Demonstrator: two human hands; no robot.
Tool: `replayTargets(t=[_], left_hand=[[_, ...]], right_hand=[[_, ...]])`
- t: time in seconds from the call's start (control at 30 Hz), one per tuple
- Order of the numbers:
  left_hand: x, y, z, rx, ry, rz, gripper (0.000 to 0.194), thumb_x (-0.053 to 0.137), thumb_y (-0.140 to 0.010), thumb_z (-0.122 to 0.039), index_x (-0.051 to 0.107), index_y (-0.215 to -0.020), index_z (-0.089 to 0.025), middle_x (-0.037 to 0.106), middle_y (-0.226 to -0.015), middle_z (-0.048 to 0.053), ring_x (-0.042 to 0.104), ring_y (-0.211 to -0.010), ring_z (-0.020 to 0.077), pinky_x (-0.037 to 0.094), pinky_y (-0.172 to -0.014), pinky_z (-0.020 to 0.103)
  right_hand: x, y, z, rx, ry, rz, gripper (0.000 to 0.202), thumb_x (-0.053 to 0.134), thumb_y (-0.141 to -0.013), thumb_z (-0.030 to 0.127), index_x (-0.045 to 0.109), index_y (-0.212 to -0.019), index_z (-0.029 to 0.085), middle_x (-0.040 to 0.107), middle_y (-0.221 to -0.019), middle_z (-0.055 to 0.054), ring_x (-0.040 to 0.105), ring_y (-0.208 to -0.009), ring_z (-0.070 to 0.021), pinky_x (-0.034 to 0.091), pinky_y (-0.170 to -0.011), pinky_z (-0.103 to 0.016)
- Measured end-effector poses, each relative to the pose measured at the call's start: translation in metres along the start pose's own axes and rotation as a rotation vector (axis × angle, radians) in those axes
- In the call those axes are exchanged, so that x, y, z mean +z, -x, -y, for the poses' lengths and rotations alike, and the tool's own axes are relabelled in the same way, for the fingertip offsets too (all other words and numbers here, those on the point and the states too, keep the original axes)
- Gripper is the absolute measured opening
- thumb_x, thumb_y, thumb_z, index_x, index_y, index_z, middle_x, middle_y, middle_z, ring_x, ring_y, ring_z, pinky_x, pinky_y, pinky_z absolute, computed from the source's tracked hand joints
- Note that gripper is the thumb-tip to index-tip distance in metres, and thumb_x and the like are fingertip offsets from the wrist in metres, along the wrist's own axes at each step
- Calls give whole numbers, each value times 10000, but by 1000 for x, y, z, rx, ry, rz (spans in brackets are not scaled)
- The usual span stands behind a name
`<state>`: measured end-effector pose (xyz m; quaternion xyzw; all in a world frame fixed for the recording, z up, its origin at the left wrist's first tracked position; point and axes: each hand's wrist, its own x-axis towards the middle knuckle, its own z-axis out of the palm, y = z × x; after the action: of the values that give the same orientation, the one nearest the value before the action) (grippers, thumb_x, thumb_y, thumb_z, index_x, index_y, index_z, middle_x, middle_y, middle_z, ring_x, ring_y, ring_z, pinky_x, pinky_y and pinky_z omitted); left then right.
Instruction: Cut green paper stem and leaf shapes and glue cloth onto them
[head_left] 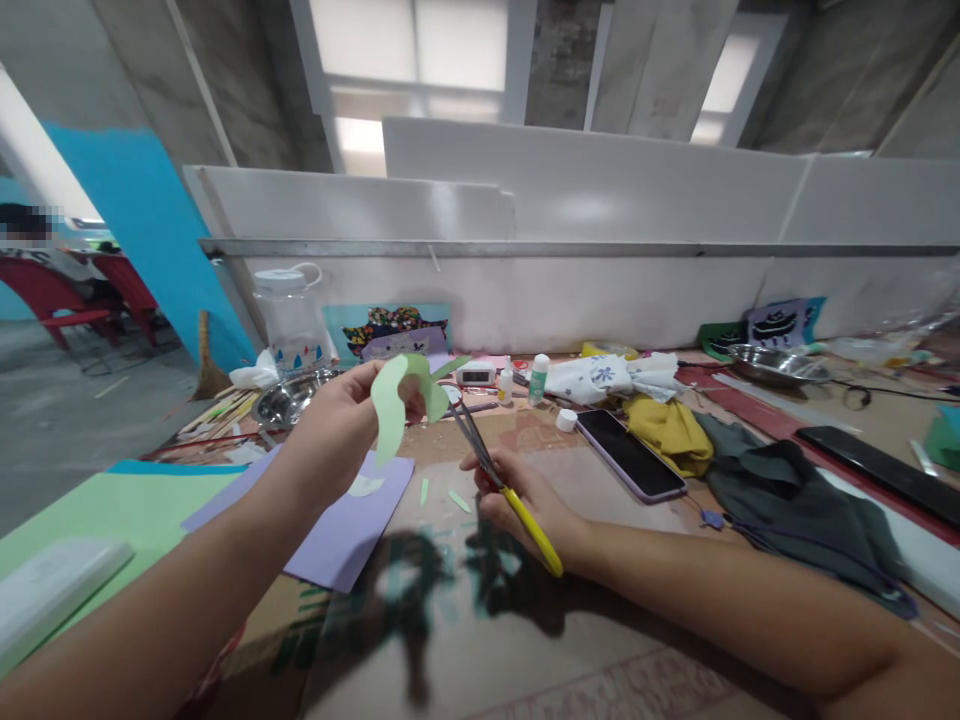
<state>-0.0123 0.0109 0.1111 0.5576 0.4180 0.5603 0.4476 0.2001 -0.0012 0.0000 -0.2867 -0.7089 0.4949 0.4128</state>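
Pinching curled green paper in left hand, above cardboard; holding scissors in right hand, with blades slightly parted near paper. Apparently trimming, with slivers below. Next, probably calls for turning edge toward blades.

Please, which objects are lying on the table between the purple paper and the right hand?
In the head view, two small green strips lie on the cardboard between the purple paper and the right hand.
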Motion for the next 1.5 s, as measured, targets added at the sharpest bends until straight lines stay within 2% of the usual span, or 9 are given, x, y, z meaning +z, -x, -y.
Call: replayTargets(t=[0.1, 0.23, 0.37, 0.5, 0.67, 0.8, 1.0, 1.13, 1.5], left_hand=[[1, -5, 3, -77, 156, -13, 295, 828, -607, -312, 568, -664, -186, 636, -662, -4, 621, -632, 142, 547, -653, 261], [2, -6, 6, -174, 232, 18, 312, 843, -587, -263, 553, -676, -193, 605, -619, -36, 595, -583, 112, 533, -624, 235], [1, -1, 8, -75, 129, 44, 302, 851, -623, -267, 563, -678, -193, 572, -579, -70, 566, -569, 88, 493, -615, 198], [-3, 3, 10, 82, -52, 69, 227, 823, -716, -294, 618, -731, -199, 632, -637, -54, 592, -622, 96, 474, -630, 197], [0, 8, 12, 130, -126, 85, 209, 803, -754, -355, 649, -766, -215, 688, -703, -26, 627, -683, 130, 481, -655, 223], [9, 14, 11, 118, -182, 90, 207, 803, -737, -334, 640, -726, -207, 679, -701, -23, 614, -670, 137, 472, -635, 230], [14, 12, 20, 60, -109, 128, 277, 861, -647, -315, 633, -749, -196, 717, -793, -11, 575, -610, 113, 446, -571, 217], [15, 12, 24, 32, -101, 157, 282, 841, -672, -340, 602, -715, -197, 719, -783, -2, 583, -599, 120, 445, -558, 223], [16, 12, 28, -1, -131, 260, 252, 780, -762, -401, 676, -704, -179, 678, -704, 6, 616, -670, 162, 507, -671, 266]], right_hand=[[0, 0, 1, 12, 1, -8, 663, 616, -805, 756, 542, -1150, 194, 415, -785, 33, 372, -666, -120, 326, -604, -262], [0, -1, 2, 25, -5, -10, 655, 622, -806, 749, 546, -1146, 194, 411, -779, 35, 373, -666, -120, 329, -604, -263], [0, -3, 2, 43, -24, -15, 628, 636, -815, 724, 548, -1152, 201, 409, -783, 37, 368, -655, -115, 333, -593, -259], [0, -3, 4, 52, -44, -34, 628, 641, -808, 728, 545, -1146, 208, 406, -797, 37, 369, -658, -111, 329, -585, -251], [1, -4, 3, 37, -49, -28, 632, 648, -800, 732, 553, -1144, 211, 410, -780, 40, 374, -657, -115, 330, -582, -253], [1, -5, 2, 2, -18, -47, 596, 634, -822, 718, 552, -1131, 214, 430, -801, 31, 395, -679, -122, 344, -609, -263], [-1, -5, 3, -10, 10, -38, 615, 627, -821, 726, 558, -1151, 211, 441, -807, 23, 414, -704, -132, 362, -617, -266], [0, -4, 4, -6, 10, -39, 608, 634, -822, 721, 554, -1145, 211, 438, -810, 21, 413, -710, -134, 364, -631, -273], [0, -5, 11, -10, 25, -53, 618, 627, -794, 762, 554, -1042, 201, 436, -804, 17, 401, -720, -136, 367, -631, -272]])
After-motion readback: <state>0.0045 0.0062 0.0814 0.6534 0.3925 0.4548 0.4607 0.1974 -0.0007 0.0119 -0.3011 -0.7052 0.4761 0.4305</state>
